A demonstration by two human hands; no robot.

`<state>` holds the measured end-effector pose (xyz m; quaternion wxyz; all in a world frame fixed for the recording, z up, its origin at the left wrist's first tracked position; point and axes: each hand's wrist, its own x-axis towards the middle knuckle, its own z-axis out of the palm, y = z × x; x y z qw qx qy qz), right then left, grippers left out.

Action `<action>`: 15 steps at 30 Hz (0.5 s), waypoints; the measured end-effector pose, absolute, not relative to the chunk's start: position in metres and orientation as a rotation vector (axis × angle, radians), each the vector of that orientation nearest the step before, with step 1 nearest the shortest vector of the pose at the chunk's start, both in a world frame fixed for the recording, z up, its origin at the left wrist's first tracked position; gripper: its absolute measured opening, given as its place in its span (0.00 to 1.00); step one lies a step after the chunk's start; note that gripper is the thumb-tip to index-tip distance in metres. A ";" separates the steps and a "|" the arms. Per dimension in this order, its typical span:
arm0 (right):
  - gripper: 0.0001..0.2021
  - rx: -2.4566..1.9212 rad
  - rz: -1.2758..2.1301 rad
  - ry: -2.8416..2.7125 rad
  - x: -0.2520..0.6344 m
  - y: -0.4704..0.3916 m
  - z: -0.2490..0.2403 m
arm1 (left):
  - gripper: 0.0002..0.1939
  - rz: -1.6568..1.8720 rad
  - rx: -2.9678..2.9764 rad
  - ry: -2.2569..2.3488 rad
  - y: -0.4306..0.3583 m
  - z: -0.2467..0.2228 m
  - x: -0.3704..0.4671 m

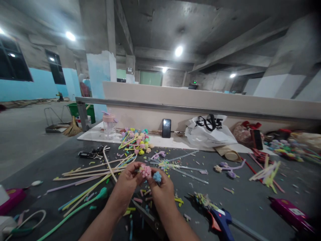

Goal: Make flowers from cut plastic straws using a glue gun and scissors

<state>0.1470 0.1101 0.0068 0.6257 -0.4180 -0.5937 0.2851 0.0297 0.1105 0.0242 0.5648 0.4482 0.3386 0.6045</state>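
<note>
Near the middle of the dark table, my left hand [126, 182] pinches a small pink flower [145, 171]. Beside it, my right hand [163, 189] has its fingers closed around a small blue flower [157, 176]; its thumb is close to the pink one. The two flowers are side by side between my hands. Under my wrists lie dark scissors [146, 214], partly hidden, among cut coloured bits. A blue glue gun [222, 217] rests to the right of my right hand. A green stem with a bud [101, 193] lies left of my left wrist.
Behind my hands are a heap of coloured flowers [136, 140], a phone [166, 128], a lidded jar [109, 126] and a white bag [209, 132]. Long strips [87, 174] and keys [94, 153] lie left; clear glue sticks [192, 175] and a magenta tool [291, 211] lie right.
</note>
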 end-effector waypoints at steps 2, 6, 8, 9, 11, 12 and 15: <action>0.05 -0.933 0.786 -1.256 0.147 0.112 0.006 | 0.14 1.400 1.049 0.811 0.111 0.024 0.030; 0.06 -0.891 0.937 -1.146 0.146 0.117 0.005 | 0.21 1.349 1.024 0.728 0.109 0.027 0.030; 0.07 -0.865 0.986 -1.120 0.145 0.119 0.003 | 0.24 1.339 1.017 0.687 0.106 0.029 0.031; 0.08 -0.848 1.014 -1.106 0.145 0.120 0.002 | 0.25 1.344 1.017 0.684 0.105 0.030 0.031; 0.08 -0.785 1.094 -1.043 0.143 0.120 0.001 | 0.24 1.365 1.027 0.701 0.103 0.032 0.031; 0.08 -0.740 1.142 -0.998 0.142 0.119 0.001 | 0.23 1.375 1.039 0.713 0.101 0.032 0.032; 0.09 -0.599 1.269 -0.881 0.140 0.118 0.003 | 0.19 1.403 1.109 0.754 0.099 0.031 0.032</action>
